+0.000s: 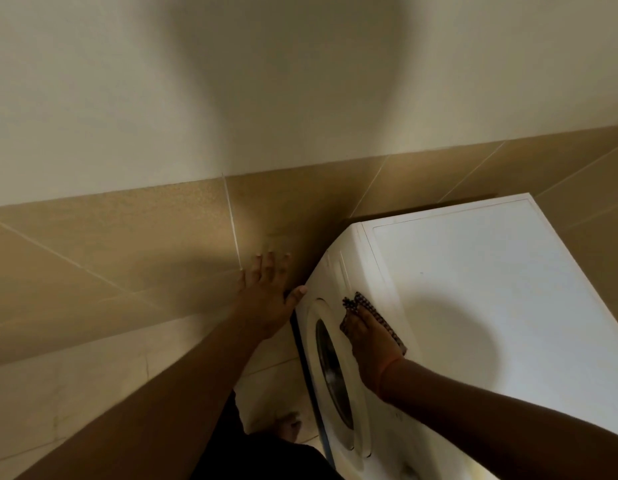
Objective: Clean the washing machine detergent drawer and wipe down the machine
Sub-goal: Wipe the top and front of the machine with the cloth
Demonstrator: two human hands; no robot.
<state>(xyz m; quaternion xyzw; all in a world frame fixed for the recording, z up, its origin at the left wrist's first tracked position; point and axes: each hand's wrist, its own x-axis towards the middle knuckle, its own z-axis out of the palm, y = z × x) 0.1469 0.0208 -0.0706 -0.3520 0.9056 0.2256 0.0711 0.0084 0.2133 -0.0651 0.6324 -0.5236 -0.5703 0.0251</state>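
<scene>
A white front-loading washing machine (473, 271) fills the lower right, its round door (330, 372) facing left. My right hand (371, 341) lies flat on the front panel above the door, pressing a dark checkered cloth (361, 303) against it. My left hand (266, 292) rests with fingers spread at the machine's left front corner, thumb touching the edge, holding nothing. The detergent drawer cannot be made out.
A wall (127, 258) with brown tiles below and cream paint above stands close behind and left of the machine. Pale floor tiles (75, 393) lie at lower left. My bare foot (288, 426) stands just left of the machine's base.
</scene>
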